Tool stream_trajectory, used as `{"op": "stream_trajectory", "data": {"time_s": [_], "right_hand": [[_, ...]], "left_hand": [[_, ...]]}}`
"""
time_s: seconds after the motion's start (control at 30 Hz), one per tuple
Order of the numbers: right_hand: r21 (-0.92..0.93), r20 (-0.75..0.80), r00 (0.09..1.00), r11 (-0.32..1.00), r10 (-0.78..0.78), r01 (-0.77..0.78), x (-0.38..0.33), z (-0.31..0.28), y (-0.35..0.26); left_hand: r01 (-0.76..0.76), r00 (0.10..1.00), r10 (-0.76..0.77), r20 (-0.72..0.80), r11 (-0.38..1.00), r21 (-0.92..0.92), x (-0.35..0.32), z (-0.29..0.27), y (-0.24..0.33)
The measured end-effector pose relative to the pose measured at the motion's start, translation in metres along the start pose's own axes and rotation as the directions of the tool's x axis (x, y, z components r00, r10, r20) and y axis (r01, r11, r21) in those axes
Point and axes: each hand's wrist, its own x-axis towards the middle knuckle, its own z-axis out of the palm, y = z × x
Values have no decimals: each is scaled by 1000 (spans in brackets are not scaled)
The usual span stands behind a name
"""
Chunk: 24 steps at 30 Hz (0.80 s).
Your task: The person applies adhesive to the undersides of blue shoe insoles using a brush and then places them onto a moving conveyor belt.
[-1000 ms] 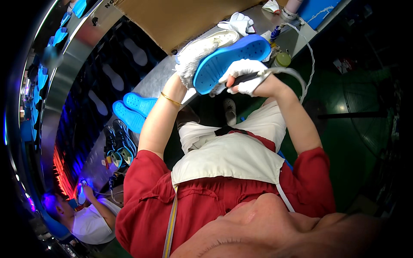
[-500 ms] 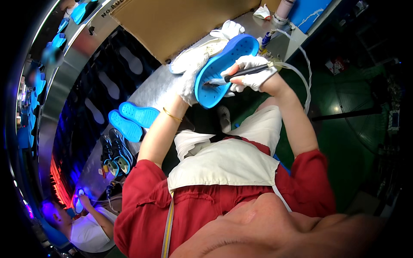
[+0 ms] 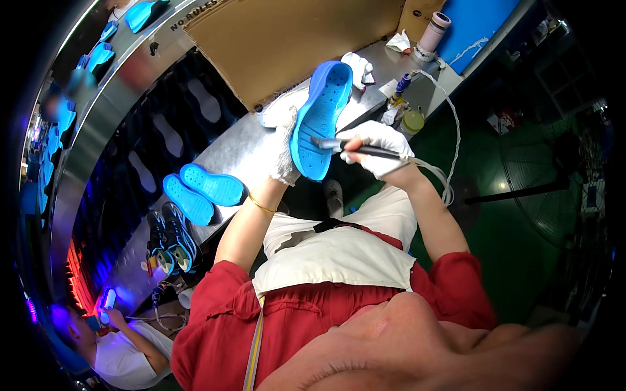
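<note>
My gloved left hand (image 3: 284,151) is closed on the left edge of a blue shoe sole (image 3: 321,117), which is tilted with its inner face toward me. The sole has a raised rim, small holes at its upper end and grooves lower down. In my gloved right hand (image 3: 380,138) is a black-handled brush (image 3: 373,151) with a pale tube running from its rear end. Its flat bristles touch the sole's inner face in the lower half. Behind the left hand lies a whitish sole (image 3: 277,112), partly hidden.
To the left, a pair of blue soles (image 3: 210,185) and black-and-blue shoes (image 3: 173,238) lie on the metal table (image 3: 228,148). Beyond are a cardboard box (image 3: 287,45), a white glove (image 3: 358,69), a pink tumbler (image 3: 433,34) and a yellowish bottle (image 3: 411,122). A co-worker (image 3: 127,355) sits lower left.
The blue sole has turned more upright, and its lower end has dropped slightly. My right hand and the brush are a little lower, with the bristles still on the sole. The whole view has shifted slightly.
</note>
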Motion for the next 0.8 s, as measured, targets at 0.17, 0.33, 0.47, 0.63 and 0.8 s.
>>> {"op": "stream_trajectory", "data": {"time_s": [0.17,0.33,0.47,0.63,0.8], "right_hand": [[-214,-153,960,956,-236,201,14,-3,-5],[-111,70,974,968,-217,224,13,-14,-9],[-61,-178,954,971,-240,232,46,-23,-8],[-28,-99,970,975,-222,220,47,-21,-8],[-28,-213,961,984,-178,176,29,-30,-23]], "left_hand": [[48,998,-32,60,953,-299,-5,2,10],[42,992,-63,-110,982,-183,-13,-8,15],[92,983,-110,-148,988,-121,-21,-10,23],[-29,990,25,-137,999,-28,-7,2,50],[-185,977,198,80,972,-145,39,29,139]]}}
